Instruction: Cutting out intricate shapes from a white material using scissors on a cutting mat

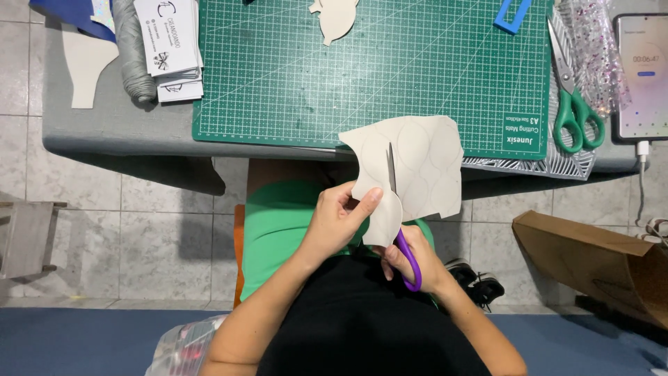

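Tiled floor shows under us, and a grey bench (pixel 104 125) spans the top of the view with a green mat (pixel 313 76) laid on it. At the mat's 12 o'clock lies a small beige cutout (pixel 334 17). At its 3 o'clock rest green scissors (pixel 574 104) beside a phone (pixel 643 73) on its cable. At 9 o'clock sit a stack of cards (pixel 170 49) and a grey thread roll (pixel 132 49).

We hold the beige sheet (pixel 424 167) in the air just off the bench's near edge, over our lap, its top corner overlapping the mat's rim. Curved lines are drawn across it. Our left hand (pixel 337 223) pinches the sheet's lower left lobe, thumb on top and fingers (pixel 369 198) pressed together against it. Our right hand (pixel 417 261) sits at the sheet's 6 o'clock, fingers closed through the loops of purple scissors (pixel 407 254), whose blade runs up into the sheet.

We judge the sheet light and thin, yet stiff enough to hold flat without drooping, rather like card or faux leather. It should bend but not flop. Hold it close to the cut line, at 8 o'clock of the blade, so the edge stays taut; a grip far out would let it twist. Creasing looks like the main risk, not breaking.

A brown carton (pixel 598 261) lies on the floor at 4 o'clock.
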